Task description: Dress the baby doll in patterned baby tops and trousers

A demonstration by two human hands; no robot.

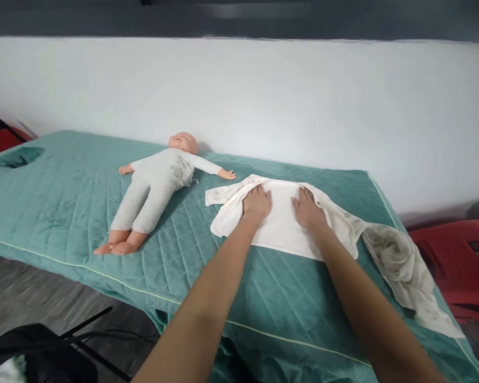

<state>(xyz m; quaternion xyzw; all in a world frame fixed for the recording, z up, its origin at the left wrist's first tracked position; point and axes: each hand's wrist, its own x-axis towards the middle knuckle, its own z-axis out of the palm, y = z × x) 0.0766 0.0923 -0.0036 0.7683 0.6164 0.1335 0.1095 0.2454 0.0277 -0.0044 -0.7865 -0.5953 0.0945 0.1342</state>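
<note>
A small white baby shirt (281,218) lies spread open on the green quilted cover, its plain inner side facing up. My left hand (257,203) rests flat on the shirt's left front panel, fingers stretched toward the collar. On the opposite side, my right hand (308,208) lies with fingers extended near the right front edge. Left of the shirt a baby doll (155,178) in a pale cloth body lies on its back, one arm reaching toward the shirt's sleeve. A crumpled patterned white garment (399,255) touches the shirt's right sleeve.
The bed's green cover (80,202) has a face hole (21,157) at the far left. A white wall (239,96) runs behind. Red items (455,260) stand beyond the right end. Below the front edge are a black object (40,351) and thin dark rods or cables.
</note>
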